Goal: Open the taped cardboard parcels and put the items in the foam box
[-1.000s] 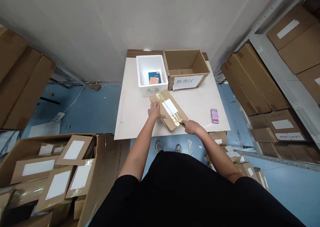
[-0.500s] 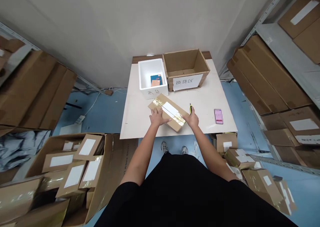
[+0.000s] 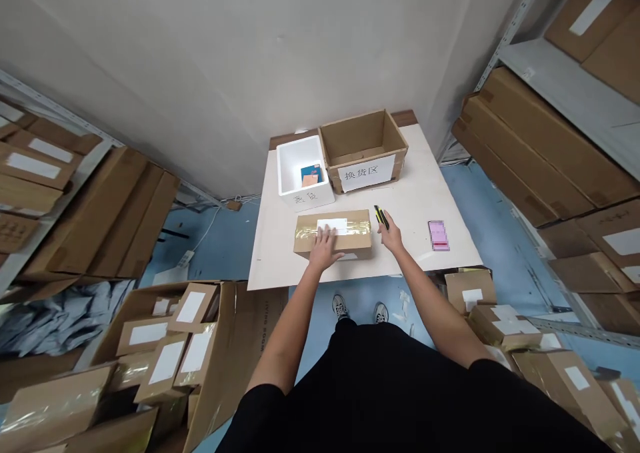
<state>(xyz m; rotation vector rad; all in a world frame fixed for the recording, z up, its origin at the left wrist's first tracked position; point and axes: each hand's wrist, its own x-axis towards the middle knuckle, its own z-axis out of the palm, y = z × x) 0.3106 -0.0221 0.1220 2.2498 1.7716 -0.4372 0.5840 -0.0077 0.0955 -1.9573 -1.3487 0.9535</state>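
A flat taped cardboard parcel [image 3: 350,234] with a white label lies on the white table [image 3: 420,193], its long side across my view. My left hand [image 3: 325,249] rests flat on the parcel's near left part, fingers spread. Just right of the parcel, my right hand [image 3: 390,235] is closed around a yellow and black box cutter [image 3: 381,216], whose tip points away from me.
A white foam box [image 3: 300,180] with small items and an open labelled carton [image 3: 363,150] stand at the table's back. A pink item [image 3: 439,234] lies at right. Cartons of labelled parcels [image 3: 165,346] sit lower left; shelves with boxes [image 3: 545,153] line both sides.
The parcel has turned from a diagonal lie to lying crosswise. My right hand with the cutter has lifted off the parcel's near corner and moved to its right side.
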